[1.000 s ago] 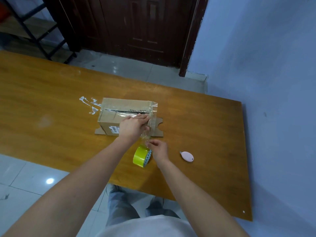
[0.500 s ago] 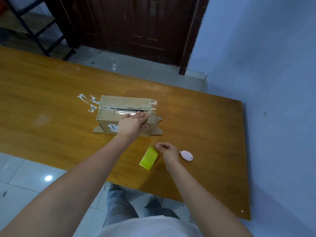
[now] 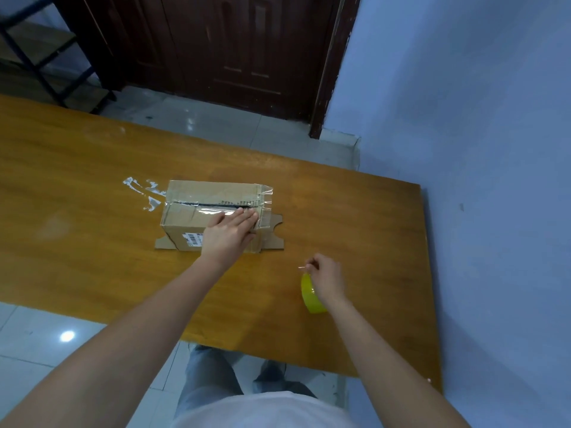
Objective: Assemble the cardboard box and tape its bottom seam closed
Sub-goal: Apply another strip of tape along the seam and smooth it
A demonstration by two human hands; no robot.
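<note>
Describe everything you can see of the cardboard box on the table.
The cardboard box is brown, oblong and assembled, resting on the wooden table with its flap seam facing up. Clear glossy tape runs along that seam and overhangs the right end, though a dark gap shows along part of it. A white barcode label sits on the near side. Flaps splay flat on the table at both ends, the right one notched. The left hand presses flat on the top.

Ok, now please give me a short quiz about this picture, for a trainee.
1. True or false: the left hand lies flat on top of the cardboard box.
2. Which colour is the tape roll? A red, B yellow, C blue.
3. Fill in: the tape roll is beside the ____ hand.
Key: 1 true; 2 B; 3 right hand.
</note>
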